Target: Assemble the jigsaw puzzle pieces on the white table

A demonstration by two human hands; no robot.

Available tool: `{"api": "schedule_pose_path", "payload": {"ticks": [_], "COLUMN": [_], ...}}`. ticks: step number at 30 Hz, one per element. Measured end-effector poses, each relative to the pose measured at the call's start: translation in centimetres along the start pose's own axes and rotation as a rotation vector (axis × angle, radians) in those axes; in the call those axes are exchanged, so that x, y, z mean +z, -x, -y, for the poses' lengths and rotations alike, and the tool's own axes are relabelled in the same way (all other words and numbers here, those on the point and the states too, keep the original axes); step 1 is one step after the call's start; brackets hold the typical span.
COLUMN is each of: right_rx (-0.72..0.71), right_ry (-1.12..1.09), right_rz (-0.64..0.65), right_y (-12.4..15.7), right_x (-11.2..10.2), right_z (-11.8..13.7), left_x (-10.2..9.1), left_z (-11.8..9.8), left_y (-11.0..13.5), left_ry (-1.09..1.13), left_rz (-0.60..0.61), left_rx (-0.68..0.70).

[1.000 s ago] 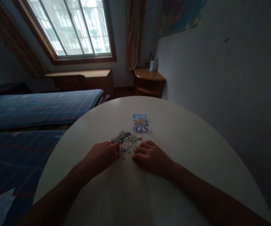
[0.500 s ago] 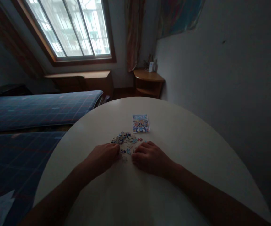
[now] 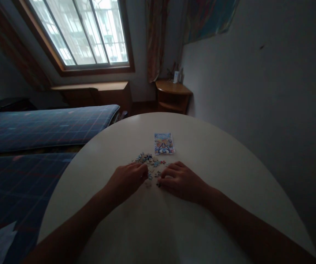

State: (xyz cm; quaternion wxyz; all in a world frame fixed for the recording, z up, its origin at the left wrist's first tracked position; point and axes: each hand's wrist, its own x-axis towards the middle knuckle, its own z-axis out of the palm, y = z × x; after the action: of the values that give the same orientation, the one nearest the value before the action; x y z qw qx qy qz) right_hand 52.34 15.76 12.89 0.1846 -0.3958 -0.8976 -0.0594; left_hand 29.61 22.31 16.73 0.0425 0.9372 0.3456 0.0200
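A loose heap of small jigsaw puzzle pieces [image 3: 146, 158] lies on the round white table, with several single pieces spread towards me. My left hand [image 3: 129, 179] is at the near left side of the heap, its fingers closed together; whatever they may hold is hidden. To the right, my right hand [image 3: 180, 182] rests with curled fingers, and a small dark jigsaw piece [image 3: 158, 184] shows at its thumb and fingertip. Between the two hands lie a few pale blue and grey pieces. Behind the heap lies a colourful picture sheet [image 3: 164, 143] with a penguin-like figure.
The round table [image 3: 215, 154] reaches close to the wall on the right. A bed with a blue checked mattress [image 3: 37, 126] stands at the left. Farther back are a desk [image 3: 105, 87] below the window and a wooden corner cabinet [image 3: 173, 87].
My left hand has moved right and a little up, over pieces that showed before. My right hand has shifted slightly right, and a dark piece now shows at its fingertips.
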Motion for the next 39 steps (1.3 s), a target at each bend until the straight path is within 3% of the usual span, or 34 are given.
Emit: {"api": "schedule_pose_path", "payload": {"ticks": [6,12,19,27,32,39], "right_rx": [0.028,0.184,0.223,0.275,0.383,0.535], "right_ry": [-0.041,-0.133,-0.3,-0.31,-0.217,-0.199], "right_rz": [0.029,-0.106,-0.183,-0.182,-0.146,-0.116], "right_y": [0.4,0.1,-0.1,0.1,0.5,0.4], "right_x": [-0.1,-0.3,-0.5,-0.5,-0.4,-0.3], "right_z": [-0.3,-0.1,0.2,-0.5,-1.7,-1.7], "left_x": [1.7,2.8,3.0,3.1,2.3,2.3], "left_z": [-0.6,-0.9,-1.2,-0.5,0.3,-1.4], "left_y": [-0.3,-0.4,-0.4,-0.6,-0.6,-0.2], "left_ry": [-0.002,0.066,0.088,0.138,0.106,0.143], "left_rz": [-0.074,-0.306,-0.487,-0.431,-0.299,-0.212], "left_rx": [0.098,0.192,0.293,0.218,0.113,0.244]}}
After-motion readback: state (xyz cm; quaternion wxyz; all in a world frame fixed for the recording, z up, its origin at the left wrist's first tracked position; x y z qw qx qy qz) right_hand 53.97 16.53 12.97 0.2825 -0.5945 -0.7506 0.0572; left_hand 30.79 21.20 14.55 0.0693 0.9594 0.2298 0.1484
